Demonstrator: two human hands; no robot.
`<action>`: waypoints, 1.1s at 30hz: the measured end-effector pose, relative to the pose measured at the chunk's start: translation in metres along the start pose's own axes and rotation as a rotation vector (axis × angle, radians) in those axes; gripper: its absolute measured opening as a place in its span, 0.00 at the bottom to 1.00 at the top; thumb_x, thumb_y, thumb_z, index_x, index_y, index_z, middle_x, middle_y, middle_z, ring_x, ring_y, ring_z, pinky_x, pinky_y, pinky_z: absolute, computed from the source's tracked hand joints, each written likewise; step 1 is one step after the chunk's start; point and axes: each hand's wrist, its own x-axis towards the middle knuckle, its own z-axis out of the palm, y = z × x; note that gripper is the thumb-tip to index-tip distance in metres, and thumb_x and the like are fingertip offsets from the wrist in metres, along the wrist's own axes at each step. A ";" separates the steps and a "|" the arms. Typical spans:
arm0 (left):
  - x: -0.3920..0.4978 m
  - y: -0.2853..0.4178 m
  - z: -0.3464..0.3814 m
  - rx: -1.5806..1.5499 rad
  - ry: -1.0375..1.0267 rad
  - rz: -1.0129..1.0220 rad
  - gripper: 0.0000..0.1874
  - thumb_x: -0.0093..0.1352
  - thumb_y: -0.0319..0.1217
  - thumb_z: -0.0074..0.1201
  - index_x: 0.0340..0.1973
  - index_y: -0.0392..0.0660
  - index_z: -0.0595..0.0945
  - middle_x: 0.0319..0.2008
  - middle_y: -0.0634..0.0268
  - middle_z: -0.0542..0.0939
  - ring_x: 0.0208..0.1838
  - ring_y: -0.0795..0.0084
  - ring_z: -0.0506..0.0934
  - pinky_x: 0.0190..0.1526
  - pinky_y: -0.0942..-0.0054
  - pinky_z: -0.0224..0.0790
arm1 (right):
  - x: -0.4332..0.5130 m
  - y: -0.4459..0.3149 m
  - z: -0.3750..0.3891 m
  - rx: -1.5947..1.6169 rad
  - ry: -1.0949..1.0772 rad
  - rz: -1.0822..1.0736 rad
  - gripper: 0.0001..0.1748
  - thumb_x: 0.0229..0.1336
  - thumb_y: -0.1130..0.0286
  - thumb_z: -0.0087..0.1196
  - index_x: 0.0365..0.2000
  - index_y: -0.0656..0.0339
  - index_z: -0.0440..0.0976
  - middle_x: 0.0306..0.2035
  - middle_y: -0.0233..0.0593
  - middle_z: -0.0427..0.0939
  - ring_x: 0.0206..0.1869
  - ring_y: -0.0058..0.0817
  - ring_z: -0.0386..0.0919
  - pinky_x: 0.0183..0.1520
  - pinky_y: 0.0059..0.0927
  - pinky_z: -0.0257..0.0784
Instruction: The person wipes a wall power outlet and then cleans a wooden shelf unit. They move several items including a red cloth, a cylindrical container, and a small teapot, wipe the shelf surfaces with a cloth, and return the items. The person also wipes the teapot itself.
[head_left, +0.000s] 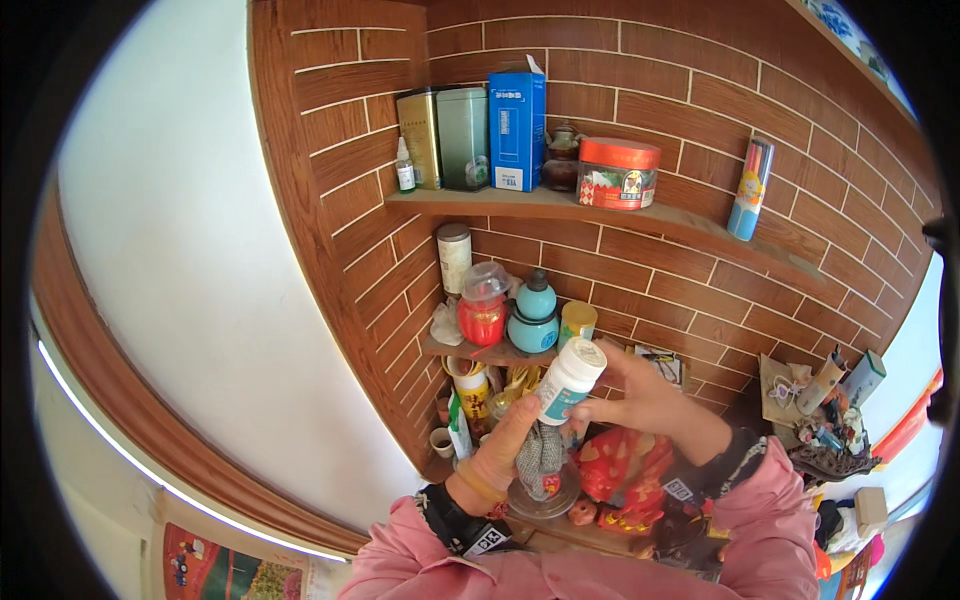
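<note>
A white plastic bottle (572, 381) with a screw cap and a teal label is tilted between my two hands. My left hand (501, 442) grips its lower end, the thumb along its side. A grey knit cloth (540, 459) hangs below the bottle beside my left hand. My right hand (646, 390) holds the bottle from the other side, its thumb by the label and its fingers partly hidden behind the cap. Just behind the bottle are a yellow-lidded can (578, 320) and a turquoise gourd-shaped jar (533, 322) on a small corner shelf.
On the upper wooden shelf (525, 201) stand tins, a blue box (517, 131), a red-lidded jar (618, 174) and a pencil tube (751, 189). Below my hands are a clear plastic lid (544, 504) and red patterned fabric (626, 472). Ornaments crowd a ledge (780, 390) at right.
</note>
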 end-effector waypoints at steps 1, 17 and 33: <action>0.001 0.006 -0.001 0.023 -0.028 -0.002 0.35 0.76 0.61 0.38 0.55 0.40 0.76 0.42 0.62 0.82 0.43 0.74 0.78 0.49 0.75 0.71 | 0.005 0.002 0.003 0.110 -0.068 0.116 0.27 0.62 0.65 0.65 0.57 0.65 0.69 0.43 0.35 0.80 0.40 0.25 0.80 0.50 0.32 0.76; -0.010 0.261 -0.142 1.970 0.908 1.156 0.09 0.68 0.31 0.59 0.43 0.48 0.80 0.32 0.64 0.80 0.32 0.62 0.80 0.31 0.67 0.73 | 0.268 -0.153 -0.050 -0.576 0.486 -0.283 0.34 0.54 0.41 0.61 0.40 0.67 0.82 0.29 0.40 0.83 0.31 0.23 0.83 0.30 0.26 0.77; 0.029 0.262 -0.175 2.286 0.878 1.188 0.04 0.66 0.32 0.60 0.35 0.52 0.80 0.27 0.70 0.77 0.31 0.67 0.78 0.29 0.67 0.71 | 0.487 -0.142 -0.092 -1.205 0.818 -0.407 0.44 0.52 0.26 0.51 0.32 0.64 0.84 0.34 0.55 0.84 0.45 0.51 0.82 0.50 0.48 0.74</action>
